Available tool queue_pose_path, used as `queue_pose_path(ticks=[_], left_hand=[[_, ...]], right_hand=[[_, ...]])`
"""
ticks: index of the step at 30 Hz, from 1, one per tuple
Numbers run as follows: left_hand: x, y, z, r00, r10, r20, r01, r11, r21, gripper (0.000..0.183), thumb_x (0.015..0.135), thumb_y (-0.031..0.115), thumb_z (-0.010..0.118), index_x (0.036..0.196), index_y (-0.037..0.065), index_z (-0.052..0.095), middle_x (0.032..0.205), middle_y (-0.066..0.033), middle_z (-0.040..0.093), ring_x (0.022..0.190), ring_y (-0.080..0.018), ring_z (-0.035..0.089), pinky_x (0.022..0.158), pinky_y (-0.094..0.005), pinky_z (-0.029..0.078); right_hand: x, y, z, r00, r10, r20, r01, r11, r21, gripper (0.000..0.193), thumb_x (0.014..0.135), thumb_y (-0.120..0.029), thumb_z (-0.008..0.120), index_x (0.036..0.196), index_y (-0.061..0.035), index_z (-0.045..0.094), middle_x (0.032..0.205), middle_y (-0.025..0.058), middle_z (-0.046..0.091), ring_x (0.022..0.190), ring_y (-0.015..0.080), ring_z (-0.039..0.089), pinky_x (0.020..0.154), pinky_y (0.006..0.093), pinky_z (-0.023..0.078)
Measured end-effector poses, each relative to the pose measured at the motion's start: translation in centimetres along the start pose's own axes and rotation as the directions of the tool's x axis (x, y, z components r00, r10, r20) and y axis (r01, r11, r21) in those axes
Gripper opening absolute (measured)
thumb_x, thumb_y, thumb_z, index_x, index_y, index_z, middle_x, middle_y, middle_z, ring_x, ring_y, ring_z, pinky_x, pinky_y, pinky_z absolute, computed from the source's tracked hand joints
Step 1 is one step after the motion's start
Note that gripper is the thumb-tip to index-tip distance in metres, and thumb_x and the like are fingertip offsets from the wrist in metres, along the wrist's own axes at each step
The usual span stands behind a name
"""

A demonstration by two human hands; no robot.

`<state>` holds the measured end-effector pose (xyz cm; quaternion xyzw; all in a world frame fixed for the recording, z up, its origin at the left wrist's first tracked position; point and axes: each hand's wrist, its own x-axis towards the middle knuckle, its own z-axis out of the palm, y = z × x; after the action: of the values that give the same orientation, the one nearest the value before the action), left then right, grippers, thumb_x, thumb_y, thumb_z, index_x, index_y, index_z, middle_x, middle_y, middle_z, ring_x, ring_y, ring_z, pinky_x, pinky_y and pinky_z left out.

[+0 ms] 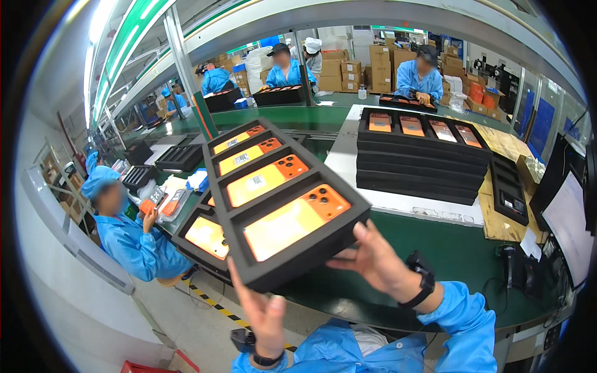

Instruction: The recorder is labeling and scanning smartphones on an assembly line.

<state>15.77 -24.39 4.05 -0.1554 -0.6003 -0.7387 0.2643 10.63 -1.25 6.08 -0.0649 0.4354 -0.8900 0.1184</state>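
Observation:
A black foam tray (283, 268) with several orange smartphones (295, 222) in its slots is tilted above the green bench, between my hands. My left hand (264, 314) supports its near left corner, fingers stretched up along the side. At the near right corner, my right hand (376, 264) grips the tray with the thumb at the edge and the other fingers partly hidden beneath. Behind and left of it, partly covered, lies another foam tray with an orange smartphone (207, 237). Both wrists wear black bands with small devices.
On a white board to the right stands a stack of black foam trays (420, 168), phones in the top one. A narrow black tray (507, 186), a monitor (572, 217) and a handheld scanner (509, 261) are further right. A co-worker (134, 230) sits at left; others work across the green conveyor (249, 121).

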Motion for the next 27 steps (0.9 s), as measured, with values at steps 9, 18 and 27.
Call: queue_pose_path(ticks=[9,18,27], left_hand=[[-1.0,-2.9,4.9,0.884,0.100,0.457,-0.290,0.884,0.367,0.104,0.095,0.025,0.078,0.175,0.002,0.016,0.181,-0.0328,-0.002,0.167,-0.0501,0.009,0.133,-0.0558,0.016],[-0.8,-8.3,4.1,0.962,-0.010,0.274,0.086,0.960,-0.267,0.058,0.096,0.008,0.065,0.153,0.004,0.053,0.166,-0.0219,0.045,0.158,-0.0336,0.038,0.127,-0.0489,0.033],[2.9,-10.9,5.3,0.815,-0.528,0.238,0.538,0.539,-0.648,0.066,0.113,0.059,0.049,0.157,0.011,0.049,0.154,-0.0100,0.058,0.142,-0.0284,0.053,0.116,-0.0476,0.041]], right_hand=[[3.8,-5.4,-3.1,0.972,-0.090,-0.216,0.044,0.977,-0.208,0.082,0.103,-0.062,0.069,0.163,-0.0193,0.033,0.161,0.0104,0.045,0.135,0.0384,0.060,0.104,0.0632,0.055],[5.9,-5.1,-7.7,0.953,-0.137,-0.269,0.099,0.984,-0.147,0.074,0.095,-0.035,0.074,0.160,-0.0199,0.043,0.154,0.0102,0.052,0.136,0.0292,0.061,0.109,0.0478,0.056],[-6.8,-4.0,-11.4,0.895,-0.216,-0.391,0.224,0.974,-0.025,0.062,0.100,-0.032,0.068,0.151,0.0019,0.055,0.140,0.0174,0.069,0.124,0.0288,0.071,0.112,0.0412,0.056]])
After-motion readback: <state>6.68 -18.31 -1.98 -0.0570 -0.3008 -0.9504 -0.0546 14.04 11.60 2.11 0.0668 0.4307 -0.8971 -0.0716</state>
